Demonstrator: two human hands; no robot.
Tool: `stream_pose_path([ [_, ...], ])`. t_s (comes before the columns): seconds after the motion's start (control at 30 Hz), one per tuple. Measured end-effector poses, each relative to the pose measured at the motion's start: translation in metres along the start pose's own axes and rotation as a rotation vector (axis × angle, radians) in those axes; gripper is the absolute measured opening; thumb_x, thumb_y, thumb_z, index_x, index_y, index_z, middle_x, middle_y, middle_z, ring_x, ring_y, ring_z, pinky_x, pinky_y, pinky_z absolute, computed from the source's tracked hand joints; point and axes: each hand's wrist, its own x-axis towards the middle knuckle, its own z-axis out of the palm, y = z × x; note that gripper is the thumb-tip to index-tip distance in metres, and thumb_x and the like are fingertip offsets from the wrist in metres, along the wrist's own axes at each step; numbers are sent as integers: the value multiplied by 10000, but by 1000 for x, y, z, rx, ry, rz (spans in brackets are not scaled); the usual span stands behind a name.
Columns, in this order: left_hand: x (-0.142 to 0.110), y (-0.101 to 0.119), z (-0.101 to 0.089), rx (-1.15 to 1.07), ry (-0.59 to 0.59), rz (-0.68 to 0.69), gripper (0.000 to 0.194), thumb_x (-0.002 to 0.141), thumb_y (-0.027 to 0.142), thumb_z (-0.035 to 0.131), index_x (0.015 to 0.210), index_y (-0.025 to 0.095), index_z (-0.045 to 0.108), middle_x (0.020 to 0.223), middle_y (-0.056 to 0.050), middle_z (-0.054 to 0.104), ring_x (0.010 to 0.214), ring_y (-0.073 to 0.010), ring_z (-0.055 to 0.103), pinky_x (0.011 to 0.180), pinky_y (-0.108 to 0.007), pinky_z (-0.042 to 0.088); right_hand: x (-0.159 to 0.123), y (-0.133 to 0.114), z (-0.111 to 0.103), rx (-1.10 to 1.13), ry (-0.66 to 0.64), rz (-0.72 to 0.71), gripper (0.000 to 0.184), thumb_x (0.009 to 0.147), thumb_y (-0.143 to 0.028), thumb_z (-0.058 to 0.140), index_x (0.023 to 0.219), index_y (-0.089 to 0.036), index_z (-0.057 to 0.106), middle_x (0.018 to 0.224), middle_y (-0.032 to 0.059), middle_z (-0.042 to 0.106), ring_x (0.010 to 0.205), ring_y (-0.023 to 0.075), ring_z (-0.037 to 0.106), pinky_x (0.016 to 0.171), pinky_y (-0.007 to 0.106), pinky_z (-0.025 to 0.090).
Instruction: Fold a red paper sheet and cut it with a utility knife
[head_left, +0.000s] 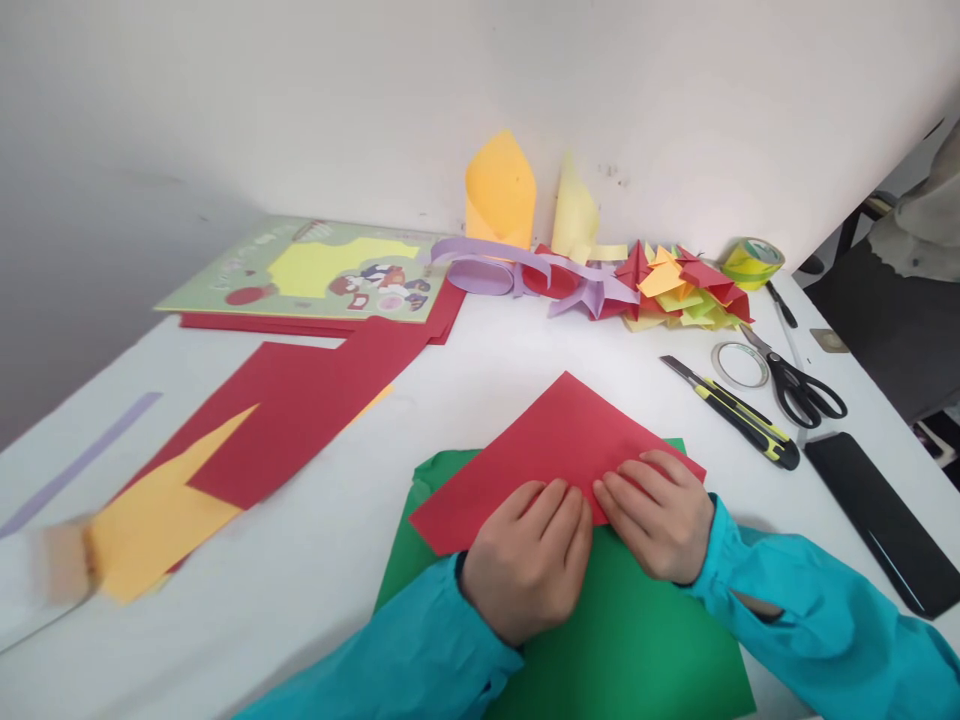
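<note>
A sheet of red paper (551, 440) lies at a slant over a larger green sheet (637, 620), one corner pointing away from me. My left hand (529, 560) is closed on its near edge, the fingertips curled under and hidden. Close beside it, my right hand (660, 510) grips the same edge further right, fingers bent together on the paper. Whether that edge is folded is hidden by my fingers. Both hands rest above the green sheet.
Right of me lie a utility knife (739, 415), scissors (799, 385), a tape roll (741, 365) and a black phone-like slab (885, 520). Folded paper pieces (682, 290) sit by the wall. Left are a booklet (322, 270), red paper (300, 410) and orange paper (165, 520).
</note>
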Motion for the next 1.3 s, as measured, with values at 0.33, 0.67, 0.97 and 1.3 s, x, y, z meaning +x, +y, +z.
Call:
stream_pose_path([
  [0.33,1,3,4,71,-69,-33,211,867,97,454,904,84,662,875,-125,686,805,-239,631,671,-390,505,-1,-6,2,-6,-28,31,202,831,-70,491,800,-92,689,771,80,662,725,187,550,772,413,463],
  [0.67,2,4,6,55,-41,-13,203,852,89,469,876,62,669,875,-123,694,814,-256,620,683,-399,497,0,-13,1,-4,-28,95,178,820,-64,505,780,-74,678,760,85,658,718,191,542,797,428,451],
  [0.97,5,-3,-2,63,-27,-17,197,844,66,488,891,73,679,940,-110,709,902,-301,631,705,-425,496,4,-5,-7,-74,-5,84,141,817,-69,546,838,-87,685,795,65,696,733,188,578,782,411,470],
  [1.3,5,-34,-8,198,-7,-49,156,829,30,530,890,53,673,903,-115,717,865,-284,655,681,-398,511,-7,28,-16,-249,8,61,106,776,-53,638,870,-86,674,817,66,719,751,197,611,766,412,469],
])
